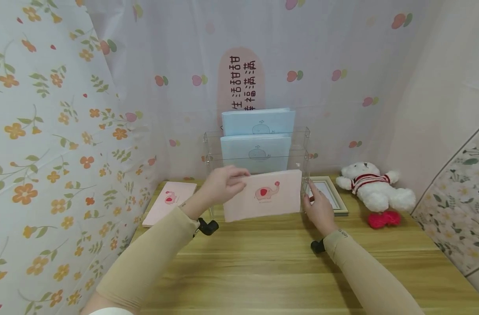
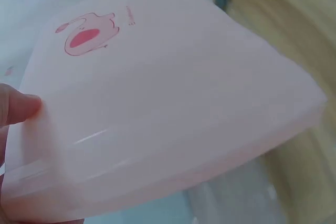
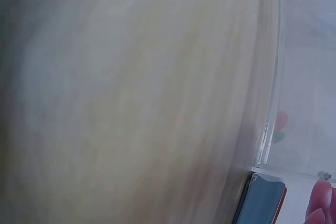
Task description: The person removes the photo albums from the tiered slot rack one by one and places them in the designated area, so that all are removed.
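A pink packet point(image 1: 267, 194) printed with a red-eared elephant hangs tilted above the table, in front of a clear rack point(image 1: 210, 151). My left hand point(image 1: 223, 183) grips it by its upper left end. The left wrist view shows my thumb pressed on the smooth face of this pink packet point(image 2: 157, 93). At the rack's right side, my right hand point(image 1: 319, 210) pinches the clear side wall, its fingertips point(image 3: 319, 203) just showing in the right wrist view. Two blue packets point(image 1: 259, 122) with whale drawings stand one before the other in the rack.
Another pink packet point(image 1: 172, 199) lies on the wooden table point(image 1: 239, 271) at the left. Behind my right hand lies a light picture frame point(image 1: 337, 197). A white teddy bear point(image 1: 375, 186) and a red bow point(image 1: 384, 219) are at the right. A patterned curtain point(image 1: 164, 52) hangs behind.
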`<state>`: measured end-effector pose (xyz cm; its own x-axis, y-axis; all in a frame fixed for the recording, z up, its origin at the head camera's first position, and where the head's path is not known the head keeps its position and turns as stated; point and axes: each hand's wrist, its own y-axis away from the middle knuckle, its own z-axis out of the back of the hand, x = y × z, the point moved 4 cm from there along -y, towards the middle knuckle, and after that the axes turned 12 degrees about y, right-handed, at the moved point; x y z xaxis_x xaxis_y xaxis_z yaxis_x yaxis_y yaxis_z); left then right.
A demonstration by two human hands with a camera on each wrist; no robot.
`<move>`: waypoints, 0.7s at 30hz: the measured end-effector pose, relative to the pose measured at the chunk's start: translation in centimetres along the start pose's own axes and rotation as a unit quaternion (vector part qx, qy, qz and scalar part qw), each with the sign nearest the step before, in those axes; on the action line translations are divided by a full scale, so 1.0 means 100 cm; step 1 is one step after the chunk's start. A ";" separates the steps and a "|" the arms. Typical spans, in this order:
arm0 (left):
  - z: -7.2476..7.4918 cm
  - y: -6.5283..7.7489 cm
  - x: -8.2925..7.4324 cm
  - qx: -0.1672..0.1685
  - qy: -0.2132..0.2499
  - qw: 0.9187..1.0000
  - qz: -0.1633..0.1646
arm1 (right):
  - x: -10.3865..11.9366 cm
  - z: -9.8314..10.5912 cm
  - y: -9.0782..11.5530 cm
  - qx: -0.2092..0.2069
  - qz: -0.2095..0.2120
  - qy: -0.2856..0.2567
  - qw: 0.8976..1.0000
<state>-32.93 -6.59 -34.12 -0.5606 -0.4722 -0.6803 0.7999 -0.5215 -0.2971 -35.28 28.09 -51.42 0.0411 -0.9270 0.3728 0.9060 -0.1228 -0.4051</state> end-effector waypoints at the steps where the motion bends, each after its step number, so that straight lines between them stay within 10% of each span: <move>1: -0.006 0.003 0.002 0.011 0.012 1.000 0.006 | 0.000 0.000 0.000 0.001 -0.001 0.001 1.000; 21: -0.076 0.025 0.056 0.119 0.117 0.979 0.116 | -0.004 -0.001 -0.001 0.018 -0.001 0.000 1.000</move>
<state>-32.46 -5.18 -43.77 -0.2824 -0.4361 -0.8545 0.8120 -0.5829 0.0292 -35.42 28.41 -51.59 0.0395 -0.9269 0.3733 0.9203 -0.1118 -0.3749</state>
